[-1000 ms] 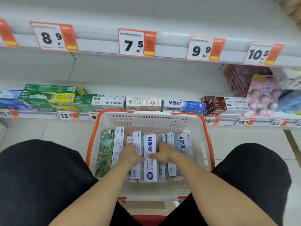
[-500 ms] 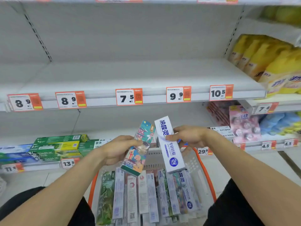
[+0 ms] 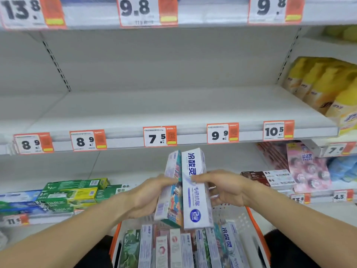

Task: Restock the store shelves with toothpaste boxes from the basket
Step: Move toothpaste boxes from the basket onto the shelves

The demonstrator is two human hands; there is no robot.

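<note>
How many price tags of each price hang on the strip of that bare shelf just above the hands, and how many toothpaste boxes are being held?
8.9 tags: 2
7.5 tag: 1
9.9 tag: 1
10.5 tag: 1
Held boxes: 2, the colourful box in the left hand and the white-and-blue box in the right hand
Total: 5 tags, 2 boxes
</note>
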